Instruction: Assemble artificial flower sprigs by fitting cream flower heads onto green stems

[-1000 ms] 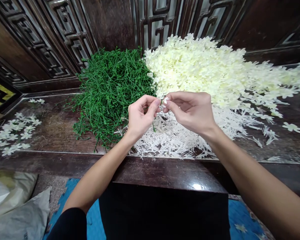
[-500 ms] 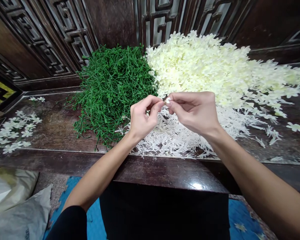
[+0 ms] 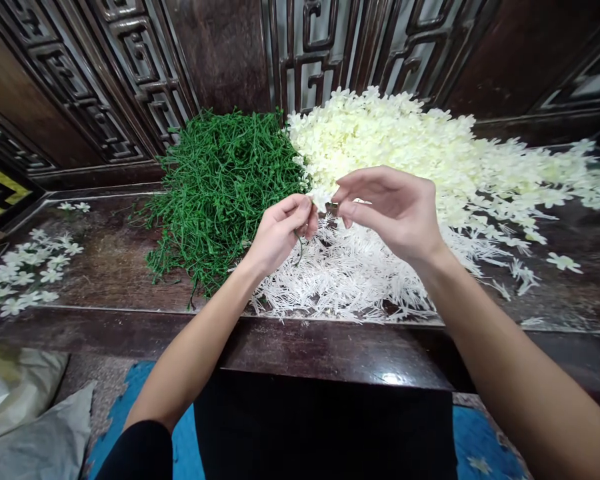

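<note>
My left hand (image 3: pixel 279 231) is closed in a pinch on a thin green stem (image 3: pixel 300 245) that hangs below the fingers. A small white flower piece (image 3: pixel 321 199) sits at the stem's top, between both hands. My right hand (image 3: pixel 393 208) pinches that flower piece with thumb and forefinger, the other fingers curled. Both hands hover over a heap of white spiky stamen pieces (image 3: pixel 345 280). Behind them lie a pile of green stems (image 3: pixel 220 180) and a large pile of cream petals (image 3: pixel 410 150).
All lies on a dark wooden table (image 3: pixel 105 267) backed by carved wooden panels (image 3: pixel 130 60). Several finished white flowers (image 3: pixel 25 270) lie at the far left. Loose petals (image 3: pixel 560 261) scatter at the right. Grey bags (image 3: pixel 25 413) and a blue mat (image 3: pixel 485 447) are on the floor.
The view has tipped slightly down, so the piles sit lower in frame. My right hand's fingers have lifted and opened a little around the flower piece; my left hand has dropped slightly.
</note>
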A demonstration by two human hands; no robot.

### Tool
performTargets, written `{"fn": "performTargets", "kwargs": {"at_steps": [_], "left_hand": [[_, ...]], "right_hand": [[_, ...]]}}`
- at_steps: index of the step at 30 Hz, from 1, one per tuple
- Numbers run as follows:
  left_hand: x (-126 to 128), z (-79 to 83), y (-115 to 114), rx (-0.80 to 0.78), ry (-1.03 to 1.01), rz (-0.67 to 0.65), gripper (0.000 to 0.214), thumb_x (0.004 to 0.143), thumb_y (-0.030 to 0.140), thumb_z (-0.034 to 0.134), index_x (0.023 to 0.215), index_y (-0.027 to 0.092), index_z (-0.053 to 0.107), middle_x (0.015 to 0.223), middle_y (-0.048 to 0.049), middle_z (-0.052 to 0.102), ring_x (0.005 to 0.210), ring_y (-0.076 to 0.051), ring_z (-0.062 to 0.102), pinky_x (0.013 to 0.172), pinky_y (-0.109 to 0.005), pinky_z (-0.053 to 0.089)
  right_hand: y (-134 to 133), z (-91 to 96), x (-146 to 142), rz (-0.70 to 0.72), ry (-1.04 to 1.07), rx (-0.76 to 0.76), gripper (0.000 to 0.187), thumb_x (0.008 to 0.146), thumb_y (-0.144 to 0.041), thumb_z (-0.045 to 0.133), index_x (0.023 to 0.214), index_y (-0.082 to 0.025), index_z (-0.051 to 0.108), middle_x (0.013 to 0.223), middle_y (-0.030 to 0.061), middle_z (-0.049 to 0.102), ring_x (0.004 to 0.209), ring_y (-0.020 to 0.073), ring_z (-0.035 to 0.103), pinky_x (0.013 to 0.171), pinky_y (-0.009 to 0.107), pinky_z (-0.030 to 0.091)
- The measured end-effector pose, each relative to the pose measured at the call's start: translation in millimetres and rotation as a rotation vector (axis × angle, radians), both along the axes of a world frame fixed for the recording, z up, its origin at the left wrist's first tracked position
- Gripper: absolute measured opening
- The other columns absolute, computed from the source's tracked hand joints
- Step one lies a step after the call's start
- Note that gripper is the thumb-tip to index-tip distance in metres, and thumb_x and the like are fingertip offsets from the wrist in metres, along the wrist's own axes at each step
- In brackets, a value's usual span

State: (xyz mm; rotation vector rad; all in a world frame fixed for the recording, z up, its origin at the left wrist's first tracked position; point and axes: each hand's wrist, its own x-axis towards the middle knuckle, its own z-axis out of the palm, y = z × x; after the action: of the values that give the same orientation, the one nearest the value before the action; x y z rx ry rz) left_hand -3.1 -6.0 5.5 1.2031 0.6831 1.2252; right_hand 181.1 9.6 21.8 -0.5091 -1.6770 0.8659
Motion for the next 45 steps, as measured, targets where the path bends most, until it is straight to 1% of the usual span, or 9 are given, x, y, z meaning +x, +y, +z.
{"fn": "performTargets", "kwargs": {"at_steps": [5, 16, 21, 24, 27, 32, 36, 42, 45], "left_hand": [[2.4, 0.3, -1.6, -0.025, -0.025, -0.125, 0.019, 0.087, 0.029, 0.065, 0.074, 0.016, 0.059, 0.064, 0.0001, 0.057, 0.059, -0.009, 0.053, 0.06, -0.024, 0.043], [3.2, -12.9, 1.6, 0.046, 0.036, -0.088, 0.019, 0.079, 0.032, 0.077, 0.083, 0.017, 0.068, 0.063, 0.0017, 0.058, 0.057, -0.009, 0.052, 0.059, -0.023, 0.043], [2.8, -3.6, 0.4, -0.073, 0.019, 0.063, 0.017, 0.092, 0.028, 0.064, 0.079, 0.017, 0.064, 0.059, 0.0018, 0.056, 0.053, -0.008, 0.052, 0.056, -0.022, 0.044], [-0.1, 0.2, 2.4, -0.205, -0.089, 0.196, 0.02, 0.096, 0.032, 0.058, 0.082, 0.017, 0.062, 0.056, 0.0044, 0.048, 0.048, -0.006, 0.046, 0.048, -0.02, 0.04], [-3.8, 0.8, 5.5, -0.341, -0.162, 0.276, 0.022, 0.096, 0.034, 0.058, 0.084, 0.016, 0.061, 0.056, 0.0052, 0.045, 0.046, -0.005, 0.043, 0.043, -0.018, 0.033], [-5.9, 1.5, 8.2, -0.455, -0.214, 0.318, 0.021, 0.092, 0.033, 0.065, 0.081, 0.016, 0.058, 0.057, 0.0062, 0.046, 0.047, -0.004, 0.044, 0.046, -0.017, 0.036], [-5.3, 2.5, 7.0, -0.412, -0.231, 0.253, 0.028, 0.079, 0.022, 0.078, 0.074, 0.017, 0.051, 0.062, 0.0058, 0.05, 0.053, -0.005, 0.049, 0.056, -0.019, 0.044], [-3.0, 2.5, 3.3, -0.394, -0.151, 0.144, 0.042, 0.073, 0.005, 0.077, 0.064, 0.019, 0.039, 0.052, 0.0103, 0.033, 0.043, -0.002, 0.031, 0.042, -0.015, 0.025], [-0.8, 1.1, 1.4, -0.363, -0.091, 0.106, 0.044, 0.078, 0.008, 0.075, 0.062, 0.019, 0.035, 0.05, 0.0117, 0.025, 0.04, -0.001, 0.021, 0.038, -0.015, 0.016]], "right_hand": [[-13.3, 3.3, -9.0, -0.104, -0.058, 0.089, 0.018, 0.077, -0.023, 0.076, 0.095, -0.026, 0.073, 0.088, 0.0019, 0.072, 0.079, 0.0187, 0.067, 0.068, 0.037, 0.061], [-13.8, 2.9, -10.7, -0.102, -0.19, 0.167, 0.016, 0.078, -0.023, 0.074, 0.092, -0.03, 0.078, 0.091, 0.003, 0.07, 0.079, 0.0193, 0.064, 0.058, 0.035, 0.056], [-1.7, 5.4, 1.1, -0.166, -0.234, -0.045, 0.034, 0.085, -0.038, 0.071, 0.117, -0.03, 0.071, 0.103, 0.0042, 0.071, 0.092, 0.0212, 0.066, 0.076, 0.04, 0.059], [11.7, 2.2, 12.6, -0.427, -0.259, -0.177, 0.028, 0.095, -0.038, 0.054, 0.111, -0.023, 0.073, 0.102, 0.0093, 0.072, 0.094, 0.0238, 0.067, 0.081, 0.045, 0.057], [22.5, -9.4, 19.6, -0.537, -0.522, -0.277, 0.022, 0.089, -0.028, 0.061, 0.104, -0.018, 0.074, 0.106, 0.0138, 0.072, 0.096, 0.0296, 0.066, 0.084, 0.054, 0.055], [25.9, -34.8, 18.2, -0.415, -0.942, -0.218, 0.026, 0.093, -0.027, 0.051, 0.096, -0.019, 0.076, 0.12, 0.0145, 0.069, 0.124, 0.0418, 0.052, 0.104, 0.07, 0.032], [23.5, -40.6, 13.5, -0.4, -1.046, -0.197, 0.032, 0.095, -0.027, 0.047, 0.084, -0.018, 0.076, 0.114, 0.016, 0.071, 0.122, 0.0471, 0.048, 0.098, 0.069, 0.033], [23.1, -21.2, 13.7, -0.521, -0.662, -0.223, 0.016, 0.084, -0.021, 0.062, 0.092, -0.02, 0.077, 0.106, 0.0109, 0.075, 0.109, 0.0336, 0.063, 0.099, 0.061, 0.043], [20.0, -10.8, 14.7, -0.359, -0.308, -0.338, 0.014, 0.074, -0.029, 0.078, 0.086, -0.02, 0.076, 0.092, 0.0094, 0.076, 0.088, 0.027, 0.07, 0.089, 0.053, 0.055]]}}
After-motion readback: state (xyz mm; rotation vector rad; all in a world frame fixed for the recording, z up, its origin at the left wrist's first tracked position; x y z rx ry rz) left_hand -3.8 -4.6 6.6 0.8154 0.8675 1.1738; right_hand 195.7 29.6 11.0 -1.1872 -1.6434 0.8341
